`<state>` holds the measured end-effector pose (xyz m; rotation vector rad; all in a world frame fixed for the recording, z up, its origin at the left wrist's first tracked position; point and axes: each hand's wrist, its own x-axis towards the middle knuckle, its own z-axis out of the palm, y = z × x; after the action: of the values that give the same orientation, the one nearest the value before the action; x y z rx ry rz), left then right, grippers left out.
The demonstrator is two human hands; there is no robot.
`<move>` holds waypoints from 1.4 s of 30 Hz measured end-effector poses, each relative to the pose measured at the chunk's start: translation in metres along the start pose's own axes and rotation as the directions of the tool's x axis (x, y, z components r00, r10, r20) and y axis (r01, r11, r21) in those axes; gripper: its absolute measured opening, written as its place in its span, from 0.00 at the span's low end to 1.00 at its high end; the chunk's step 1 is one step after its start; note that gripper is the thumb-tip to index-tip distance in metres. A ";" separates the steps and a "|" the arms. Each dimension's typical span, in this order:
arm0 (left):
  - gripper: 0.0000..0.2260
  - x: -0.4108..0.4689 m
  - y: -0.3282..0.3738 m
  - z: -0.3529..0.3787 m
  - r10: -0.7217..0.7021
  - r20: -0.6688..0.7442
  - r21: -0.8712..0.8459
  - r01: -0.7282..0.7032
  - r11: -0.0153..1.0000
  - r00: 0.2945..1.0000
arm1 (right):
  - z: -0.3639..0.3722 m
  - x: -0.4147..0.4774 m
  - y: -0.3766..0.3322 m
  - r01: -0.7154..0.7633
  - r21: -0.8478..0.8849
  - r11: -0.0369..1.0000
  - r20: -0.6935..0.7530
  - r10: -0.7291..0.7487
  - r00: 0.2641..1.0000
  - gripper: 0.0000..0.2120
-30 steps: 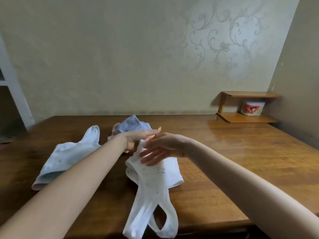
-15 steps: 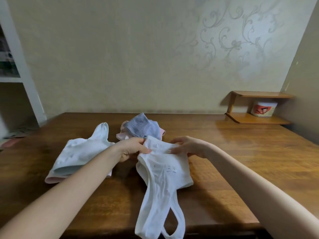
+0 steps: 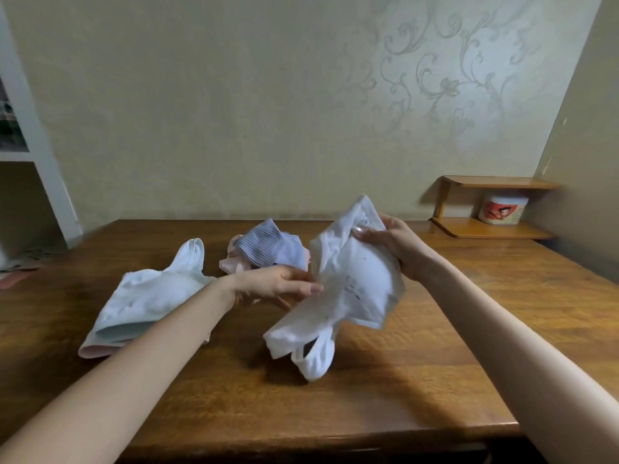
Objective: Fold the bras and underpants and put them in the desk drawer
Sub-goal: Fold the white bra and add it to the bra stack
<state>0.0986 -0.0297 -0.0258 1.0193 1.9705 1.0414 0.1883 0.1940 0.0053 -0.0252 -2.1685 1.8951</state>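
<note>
Hanging nearest, the straps of the white bra (image 3: 355,283) droop toward the surface (image 3: 368,406); whether they touch it cannot be told. The bra, lying flat half a second ago, is now lifted clear and crumpled between both hands. The left hand (image 3: 278,284) pinches its left edge, thumb on top. The right hand (image 3: 392,244) grips the upper right edge, fingers (image 3: 363,234) curled round the cloth. Judgement: this fold is under way, not finished. To the left lies a folded pale stack (image 3: 147,306). Behind, a heap of striped and pink underpants (image 3: 268,251) looks unfolded. A corner shelf (image 3: 495,231) stands far right. No drawer is in view.
</note>
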 end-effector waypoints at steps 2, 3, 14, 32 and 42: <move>0.18 0.001 -0.003 0.005 -0.044 -0.003 0.121 0.044 0.992 0.999 | -0.005 -0.001 0.000 -0.001 0.085 0.996 -0.037 0.004 0.999 0.11; 0.13 0.001 -0.003 0.007 -0.053 -0.017 0.119 0.055 0.991 0.998 | -0.006 -0.001 0.001 -0.004 0.098 0.995 -0.060 0.010 0.998 0.11; 0.15 0.006 -0.004 -0.012 -0.172 -0.480 -0.252 0.053 0.966 0.860 | -0.024 -0.010 0.068 -0.483 -0.169 0.859 -0.411 0.384 0.827 0.10; 0.37 -0.001 0.005 0.016 -0.359 -0.253 -0.255 0.297 0.920 0.898 | -0.012 -0.021 0.061 -0.098 0.398 0.912 -0.269 0.218 0.938 0.16; 0.18 -0.001 0.013 0.045 0.223 -0.483 -0.690 -0.525 0.499 0.847 | 0.044 -0.030 0.062 -0.096 0.585 0.806 -0.276 0.308 0.910 0.19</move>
<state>0.1406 -0.0110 -0.0349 0.7624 1.1808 2.2334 0.1984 0.1554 -0.0659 -0.4765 -1.3521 2.3598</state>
